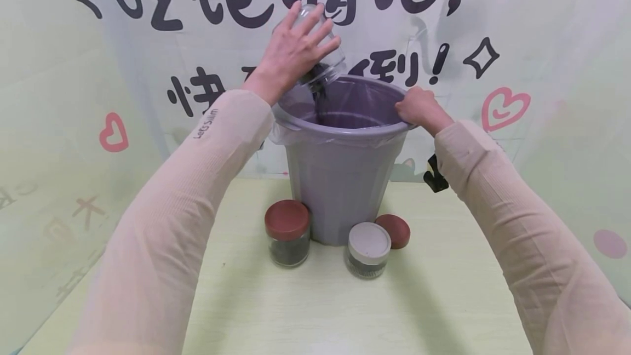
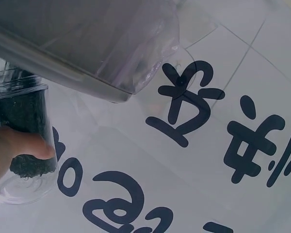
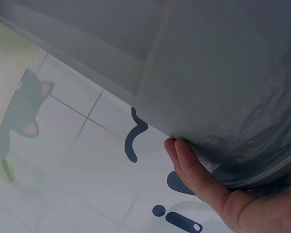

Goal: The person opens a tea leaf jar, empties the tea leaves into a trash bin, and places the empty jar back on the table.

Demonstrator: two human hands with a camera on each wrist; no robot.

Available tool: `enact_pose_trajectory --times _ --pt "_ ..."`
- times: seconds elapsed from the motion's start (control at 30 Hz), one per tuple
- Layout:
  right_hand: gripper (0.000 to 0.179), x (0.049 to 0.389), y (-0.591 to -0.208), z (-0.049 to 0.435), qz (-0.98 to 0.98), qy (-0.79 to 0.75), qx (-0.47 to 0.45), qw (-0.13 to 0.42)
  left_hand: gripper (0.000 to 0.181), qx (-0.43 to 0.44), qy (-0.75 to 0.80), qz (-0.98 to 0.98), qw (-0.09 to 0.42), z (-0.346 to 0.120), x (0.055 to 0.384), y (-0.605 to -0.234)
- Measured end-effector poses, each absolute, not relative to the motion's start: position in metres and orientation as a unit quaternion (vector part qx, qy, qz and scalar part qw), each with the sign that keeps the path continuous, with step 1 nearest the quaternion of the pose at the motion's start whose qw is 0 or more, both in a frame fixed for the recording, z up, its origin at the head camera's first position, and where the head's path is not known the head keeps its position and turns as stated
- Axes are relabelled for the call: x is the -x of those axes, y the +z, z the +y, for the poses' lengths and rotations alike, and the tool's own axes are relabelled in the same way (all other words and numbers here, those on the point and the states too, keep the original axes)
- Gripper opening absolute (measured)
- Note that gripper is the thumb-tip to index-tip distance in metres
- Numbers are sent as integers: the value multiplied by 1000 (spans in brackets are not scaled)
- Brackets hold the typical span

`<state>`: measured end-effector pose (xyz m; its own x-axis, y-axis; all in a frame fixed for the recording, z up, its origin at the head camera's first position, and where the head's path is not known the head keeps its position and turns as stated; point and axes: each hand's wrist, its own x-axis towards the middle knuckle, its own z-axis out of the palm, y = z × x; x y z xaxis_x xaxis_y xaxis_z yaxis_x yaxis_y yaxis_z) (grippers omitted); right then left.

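Your left hand (image 1: 298,51) has got a clear jar (image 1: 336,58) tipped in its grip, dark stuff (image 1: 321,101) dropping just below it into the greyish-purple bin (image 1: 340,174), while your right hand (image 1: 419,106) grips that bin's edge.

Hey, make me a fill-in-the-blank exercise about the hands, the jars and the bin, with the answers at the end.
Dark bits spill from the clear jar in the left hand ____ the bin.
In the head view, the right hand holds the bin's ____ side.
There, the red-lidded jar stands to the ____ of the white-lidded jar.
Counting the one held, ____ jars show.

Missing words: into; right; left; three.
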<state>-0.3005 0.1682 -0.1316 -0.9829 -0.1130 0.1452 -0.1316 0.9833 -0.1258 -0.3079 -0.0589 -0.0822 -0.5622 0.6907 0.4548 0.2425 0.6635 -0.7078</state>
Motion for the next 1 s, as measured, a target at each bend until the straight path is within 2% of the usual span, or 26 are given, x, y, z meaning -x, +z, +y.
enact_pose_trajectory --times 0.37,0.8,1.0 --pt "37 301 -132 169 -994 72 -54 61 75 293 384 -816 316 -55 305 -81" --pt "28 300 -132 169 -993 64 -68 68 67 321 439 -761 354 -52 305 -84" --pt "28 300 -132 169 -993 65 -68 70 74 345 485 -721 355 -48 305 -84"
